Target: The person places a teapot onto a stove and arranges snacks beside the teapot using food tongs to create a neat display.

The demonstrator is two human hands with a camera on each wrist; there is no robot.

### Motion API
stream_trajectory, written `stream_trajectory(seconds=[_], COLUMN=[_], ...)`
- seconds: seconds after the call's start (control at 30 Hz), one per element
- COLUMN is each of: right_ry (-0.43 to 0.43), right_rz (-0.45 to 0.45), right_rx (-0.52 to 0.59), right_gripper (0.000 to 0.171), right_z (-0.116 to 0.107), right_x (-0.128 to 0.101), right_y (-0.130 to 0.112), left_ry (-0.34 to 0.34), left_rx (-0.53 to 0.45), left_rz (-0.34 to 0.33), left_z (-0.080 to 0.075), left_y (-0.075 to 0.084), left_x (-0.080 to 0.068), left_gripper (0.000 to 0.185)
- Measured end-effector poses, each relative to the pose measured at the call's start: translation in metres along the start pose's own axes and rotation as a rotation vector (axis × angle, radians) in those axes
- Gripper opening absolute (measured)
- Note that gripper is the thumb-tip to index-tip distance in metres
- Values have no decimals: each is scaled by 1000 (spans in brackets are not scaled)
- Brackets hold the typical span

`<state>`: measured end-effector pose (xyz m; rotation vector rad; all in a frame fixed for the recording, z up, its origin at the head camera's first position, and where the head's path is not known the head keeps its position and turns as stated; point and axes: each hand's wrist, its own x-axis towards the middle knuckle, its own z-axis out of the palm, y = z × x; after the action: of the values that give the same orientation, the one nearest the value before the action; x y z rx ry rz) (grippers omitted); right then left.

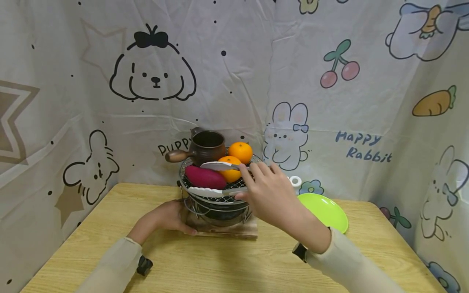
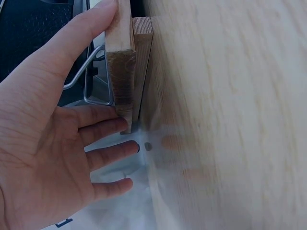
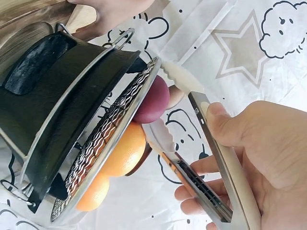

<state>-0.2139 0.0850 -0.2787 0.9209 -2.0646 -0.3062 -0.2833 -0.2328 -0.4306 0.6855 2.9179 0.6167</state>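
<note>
Tongs (image 1: 220,179) sit in our right hand (image 1: 269,195) in the head view, thumb and fingers curled round their handles, with one white tip above the purple sweet potato (image 1: 204,177) and the other along the near rim of the grill rack (image 1: 220,191). That sweet potato lies on the rack beside two oranges (image 1: 239,152) and a brown pot (image 1: 205,148). Our left hand (image 1: 166,217) rests against the wooden base (image 1: 223,230) under the stove (image 1: 220,211). A green plate (image 1: 324,211) lies on the table (image 1: 220,264) to the right.

From the left wrist, our left hand (image 2: 43,143) lies flat with fingers straight and slightly spread, the thumb along the wooden base (image 2: 120,62), the fingertips touching its edge.

From the right wrist, our right hand (image 3: 254,158) grips the tongs (image 3: 206,143), thumb pressed on the upper arm, fingers curled under the lower. The tips stand apart on either side of the sweet potato (image 3: 153,100), which rests on the grill rack (image 3: 115,124) next to the oranges (image 3: 122,151).
</note>
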Motion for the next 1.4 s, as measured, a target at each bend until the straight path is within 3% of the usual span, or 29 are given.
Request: stream_trajectory(seconds=[0.87,1.4], right_ry=[46,193], right_rz=[-5,111], right_rx=[65,177], right_gripper=[65,77], right_z=[7,15], right_x=[-16,-23], right_y=[17,28], left_ry=[6,5], left_rx=[-12,-39], left_rz=[5,29], left_z=[-1,-1], left_y=[-1,-2], left_x=[-1,-1], left_gripper=[102,100])
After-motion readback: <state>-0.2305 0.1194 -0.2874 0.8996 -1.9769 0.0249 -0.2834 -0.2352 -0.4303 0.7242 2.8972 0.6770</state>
